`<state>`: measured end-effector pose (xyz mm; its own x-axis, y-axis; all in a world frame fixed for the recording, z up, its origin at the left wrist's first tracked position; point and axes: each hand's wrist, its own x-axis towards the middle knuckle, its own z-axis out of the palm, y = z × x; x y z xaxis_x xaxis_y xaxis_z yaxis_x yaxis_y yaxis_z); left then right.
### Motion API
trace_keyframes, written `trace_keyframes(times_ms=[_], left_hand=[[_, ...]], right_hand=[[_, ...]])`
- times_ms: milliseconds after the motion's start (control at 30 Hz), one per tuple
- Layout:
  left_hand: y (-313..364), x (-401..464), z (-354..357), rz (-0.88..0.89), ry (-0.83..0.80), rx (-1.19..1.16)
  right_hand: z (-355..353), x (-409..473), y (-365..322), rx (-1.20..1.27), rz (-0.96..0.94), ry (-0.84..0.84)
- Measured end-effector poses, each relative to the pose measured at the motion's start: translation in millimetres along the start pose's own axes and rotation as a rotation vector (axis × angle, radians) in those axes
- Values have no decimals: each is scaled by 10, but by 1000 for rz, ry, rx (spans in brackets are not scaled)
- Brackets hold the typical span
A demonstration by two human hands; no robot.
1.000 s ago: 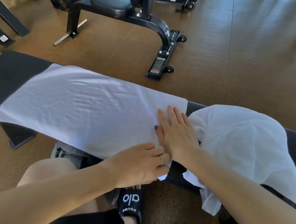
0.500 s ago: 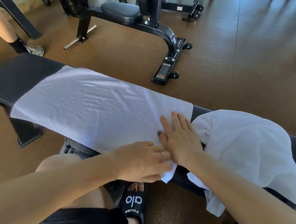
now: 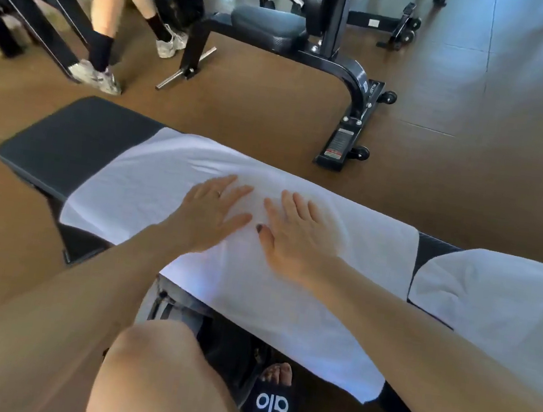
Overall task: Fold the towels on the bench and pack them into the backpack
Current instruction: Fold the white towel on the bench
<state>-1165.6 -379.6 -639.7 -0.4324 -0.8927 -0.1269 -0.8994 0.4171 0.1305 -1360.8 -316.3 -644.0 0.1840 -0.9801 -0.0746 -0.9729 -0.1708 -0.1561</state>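
A white towel (image 3: 168, 189) lies spread flat along the black bench (image 3: 64, 140), its long side following the bench and its near edge hanging over the near side toward the person's knee. Both hands rest palm-down on its middle. The left hand (image 3: 208, 216) and the right hand (image 3: 297, 237) sit side by side, close but not touching, fingers straight and spread, gripping nothing. A second towel (image 3: 499, 301) sits in a loose heap on the right end of the bench, just beside the flat one, with a strip of bare padding between them.

The step in hand looks like smoothing the cloth before a fold. To do it well, the palms should stay flat and sweep outward from the middle, one toward the left end and one toward the right, so wrinkles are pushed off the edges and not bunched under the hands. Light, even pressure suits thin cloth like this; pressing hard would likely drag the whole towel along the smooth padding. The hanging near edge deserves care, since its weight could pull the towel off the bench once the hands lift. Squaring the corners first should give a neat fold.

A grey and black bag (image 3: 180, 311) shows partly under the bench by the knee; whether it is the backpack I cannot tell. On the far side stands a weight machine (image 3: 323, 39), and another person's legs (image 3: 116, 12) pass at the far left.
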Motion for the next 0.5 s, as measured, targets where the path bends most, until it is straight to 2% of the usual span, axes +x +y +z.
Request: trace_keyframes(times_ms=[67,133,200,300,400,500], left_hand=[[-354,129,-21,-168,17,62],[-716,254,-66,-339,-43,116],[-1033,399,-107,-423,-84,132],[-1329,629,-140,-403,-92,128],[-1497,826,-175,-377,-30,99],[-1558,958,-228,-366,18,92]], right_hand=[[15,265,-129,-4,-23,24],[41,538,-252,-4,-31,42],[87,796,-353,-8,-29,56],[174,1000,-372,-1,-3,113],[259,997,-329,15,4,207],[289,982,-325,15,2,218]])
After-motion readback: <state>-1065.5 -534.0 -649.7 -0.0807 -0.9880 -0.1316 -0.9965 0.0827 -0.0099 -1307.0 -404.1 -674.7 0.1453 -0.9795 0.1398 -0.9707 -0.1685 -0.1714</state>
